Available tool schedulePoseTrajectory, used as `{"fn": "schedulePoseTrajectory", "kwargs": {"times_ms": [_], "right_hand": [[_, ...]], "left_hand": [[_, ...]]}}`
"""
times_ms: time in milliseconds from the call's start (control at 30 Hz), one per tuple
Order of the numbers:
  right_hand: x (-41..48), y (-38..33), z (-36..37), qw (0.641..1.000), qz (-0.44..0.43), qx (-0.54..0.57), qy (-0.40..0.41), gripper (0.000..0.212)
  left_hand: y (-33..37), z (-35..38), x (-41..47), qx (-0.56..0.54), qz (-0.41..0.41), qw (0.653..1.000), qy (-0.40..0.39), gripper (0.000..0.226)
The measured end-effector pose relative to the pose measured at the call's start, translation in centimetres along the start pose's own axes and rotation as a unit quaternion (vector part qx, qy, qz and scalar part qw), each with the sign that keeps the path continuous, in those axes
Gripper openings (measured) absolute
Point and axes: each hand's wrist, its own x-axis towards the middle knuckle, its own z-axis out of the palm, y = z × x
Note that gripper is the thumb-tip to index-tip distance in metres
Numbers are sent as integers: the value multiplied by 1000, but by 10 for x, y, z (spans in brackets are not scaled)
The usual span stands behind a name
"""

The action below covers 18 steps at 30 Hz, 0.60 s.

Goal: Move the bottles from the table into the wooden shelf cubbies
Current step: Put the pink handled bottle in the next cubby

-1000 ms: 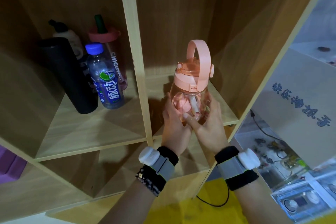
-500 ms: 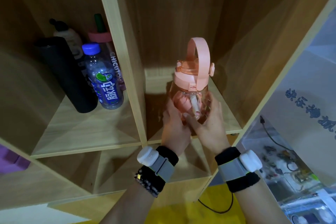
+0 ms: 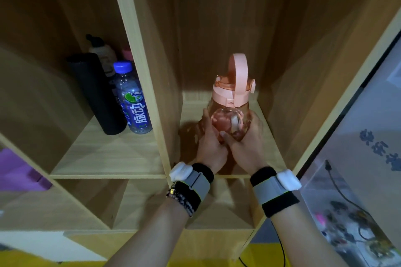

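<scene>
A pink bottle (image 3: pixel 232 97) with a loop handle stands upright inside the right cubby of the wooden shelf (image 3: pixel 143 71). Both hands wrap its clear lower body: my left hand (image 3: pixel 209 143) on its left side, my right hand (image 3: pixel 247 143) on its right side. Whether its base touches the cubby floor is hidden by my hands. The left cubby holds a black cylinder bottle (image 3: pixel 95 93), a clear bottle with a blue cap and blue label (image 3: pixel 132 102), and behind them a dark-topped beige bottle (image 3: pixel 104 54) and a pink one, mostly hidden.
A vertical divider separates the two cubbies. Lower cubbies (image 3: pixel 138 204) open below. A purple object (image 3: pixel 15 171) sits at far left. To the right of the shelf are a cardboard box with blue lettering (image 3: pixel 377 149) and a clear bin with cables (image 3: pixel 347 212).
Both hands have carried the pink bottle deeper into the right cubby and lower toward its floor. My view has moved closer to the shelf.
</scene>
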Motion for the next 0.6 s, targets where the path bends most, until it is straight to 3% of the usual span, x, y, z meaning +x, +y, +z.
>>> {"fn": "schedulePoseTrajectory", "kwargs": {"times_ms": [233, 600], "right_hand": [[20, 3, 6, 1000, 15, 4, -1, 98], [37, 11, 8, 997, 42, 72, -3, 100]], "left_hand": [[-4, 2, 24, -15, 1, 999, -30, 106], [1, 12, 33, 49, 11, 998, 46, 106]]}}
